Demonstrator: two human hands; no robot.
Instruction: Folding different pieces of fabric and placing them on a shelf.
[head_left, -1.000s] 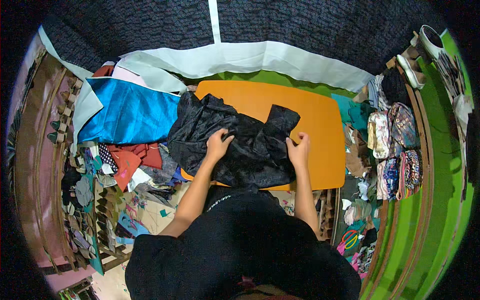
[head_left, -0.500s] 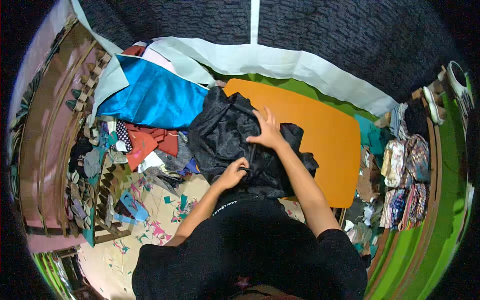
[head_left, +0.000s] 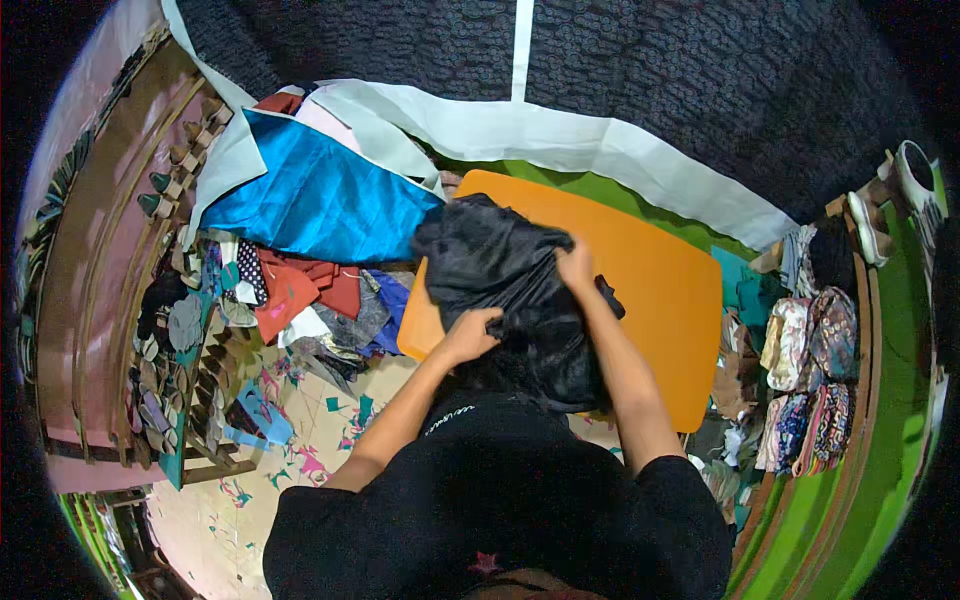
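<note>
The left hand is clenching a fold of the black garment near the orange table's left edge, while the right hand is pinching it near the middle. Slack cloth is hanging over the near edge and could drag off. Open tabletop is lying to the right; the blue fabric and scrap pile are crowding the left.

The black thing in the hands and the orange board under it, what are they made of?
Black garment: looks like thin shiny fabric, since it crumples and gleams in folds. Orange board: seems smooth and hard, maybe painted wood or plastic; flat, even colour, rounded corners.
</note>
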